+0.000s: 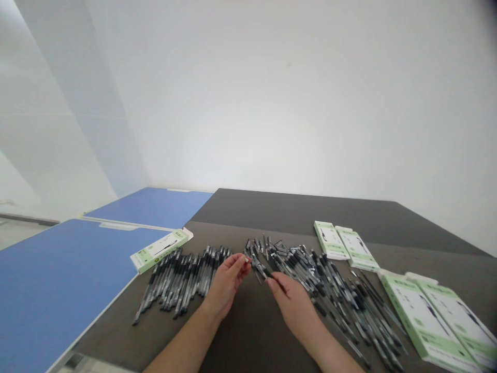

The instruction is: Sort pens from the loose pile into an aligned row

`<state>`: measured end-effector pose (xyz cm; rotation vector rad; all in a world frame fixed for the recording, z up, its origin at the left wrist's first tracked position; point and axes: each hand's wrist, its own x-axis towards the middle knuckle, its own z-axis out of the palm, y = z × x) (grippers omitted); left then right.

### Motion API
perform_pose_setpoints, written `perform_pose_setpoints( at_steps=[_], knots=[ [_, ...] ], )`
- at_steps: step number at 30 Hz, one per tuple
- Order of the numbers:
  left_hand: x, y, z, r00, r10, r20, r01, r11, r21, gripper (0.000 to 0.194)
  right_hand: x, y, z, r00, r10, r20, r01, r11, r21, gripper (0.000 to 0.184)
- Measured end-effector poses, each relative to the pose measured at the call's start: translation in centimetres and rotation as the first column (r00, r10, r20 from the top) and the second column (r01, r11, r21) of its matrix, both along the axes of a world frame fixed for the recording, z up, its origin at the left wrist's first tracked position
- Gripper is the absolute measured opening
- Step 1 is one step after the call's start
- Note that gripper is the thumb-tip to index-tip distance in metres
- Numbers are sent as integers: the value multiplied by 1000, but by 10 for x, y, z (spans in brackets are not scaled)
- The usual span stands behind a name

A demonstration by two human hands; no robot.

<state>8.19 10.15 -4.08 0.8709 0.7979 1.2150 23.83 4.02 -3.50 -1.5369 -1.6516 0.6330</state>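
Observation:
At the middle of the table my right hand (293, 300) is closed around a black-and-clear pen (266, 272), which points up and to the left. My left hand (229, 280) is pinched just left of that pen's far end. A small pale piece shows at its fingertips, too small to name. Left of my left hand lies a row of capped pens (190, 280), side by side. A larger loose heap of pens and pen parts (303, 264) spreads from behind the right hand toward the front right.
A green-and-white pen box (161, 250) lies behind the left row. More such boxes lie at the right: two farther back, one of them a box (357, 248) by the heap, and two nearer, including a large box (427, 321). Blue tabletops (77, 264) adjoin the dark table (279, 212) at left.

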Motion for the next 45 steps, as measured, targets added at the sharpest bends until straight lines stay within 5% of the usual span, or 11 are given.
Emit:
perform_pose_setpoints(
  at_steps=[5, 13, 23, 31, 37, 45],
  knots=[
    [3, -5, -1, 987, -7, 160, 28, 992, -126, 16, -3, -1, -3, 997, 19, 70, -20, 1000, 8, 28],
    [5, -8, -2, 985, -72, 159, 93, 987, -129, 12, -3, -1, -3, 990, 13, 143, -12, 1000, -6, 27],
    [11, -15, -3, 982, -74, -173, 90, 992, 84, 20, -3, 0, -2, 992, 16, 127, -14, 1000, -22, 26],
    [6, -16, 3, 962, -123, -245, 164, 974, 154, 23, -9, -2, -1, 929, 115, -351, -160, 982, -101, 26],
    [5, -16, 1, 965, -177, -192, 199, 975, 101, 25, -12, -4, 0, 680, 104, -725, -370, 903, -217, 33],
    [2, -18, 3, 948, -225, -226, 258, 958, 129, 30, -13, -5, 2, 659, 88, -747, -362, 908, -212, 33]
  ],
)
